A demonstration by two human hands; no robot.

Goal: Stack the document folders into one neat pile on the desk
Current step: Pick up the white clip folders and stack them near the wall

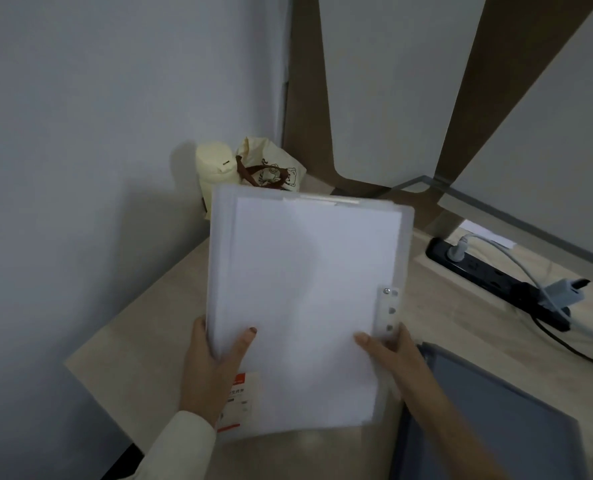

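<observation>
A clear plastic document folder (pixel 305 289) filled with white sheets is lifted above the light wooden desk (pixel 132 341), tilted toward me. My left hand (pixel 212 368) grips its lower left edge, thumb on top. My right hand (pixel 388 351) holds its lower right edge beside the clear clip strip. A red and white label shows at the folder's lower left corner. A grey-blue folder (pixel 489 414) lies flat on the desk at the lower right, partly under my right forearm.
A cream bottle (pixel 215 168) and a cream drawstring bag (pixel 271 164) stand in the desk's far corner against the wall. A black power strip (pixel 496 275) with plugged cables lies at the right. The desk's left edge drops off near the wall.
</observation>
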